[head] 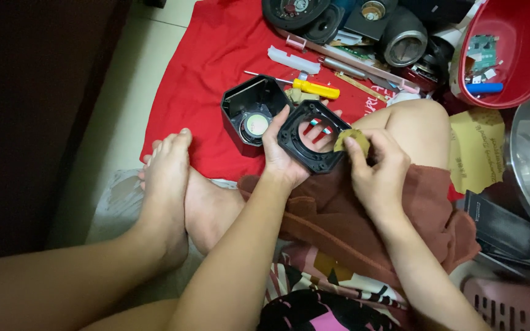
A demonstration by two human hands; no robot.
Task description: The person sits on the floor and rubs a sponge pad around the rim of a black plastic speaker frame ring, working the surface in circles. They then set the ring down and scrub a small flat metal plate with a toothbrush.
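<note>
At frame centre, our left hand (280,156) grasps the black frame (310,136), its opening facing the camera, fingers partly hidden behind. Our right hand (378,168) pinches a yellowish pad (349,141), mostly covered.

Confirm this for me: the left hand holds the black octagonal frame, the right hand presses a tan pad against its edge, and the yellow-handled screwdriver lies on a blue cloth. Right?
Not quite: in the head view the yellow-handled screwdriver lies on a red cloth, not blue. The left hand does hold the black octagonal frame, and the right hand presses the tan pad against its edge.
</note>
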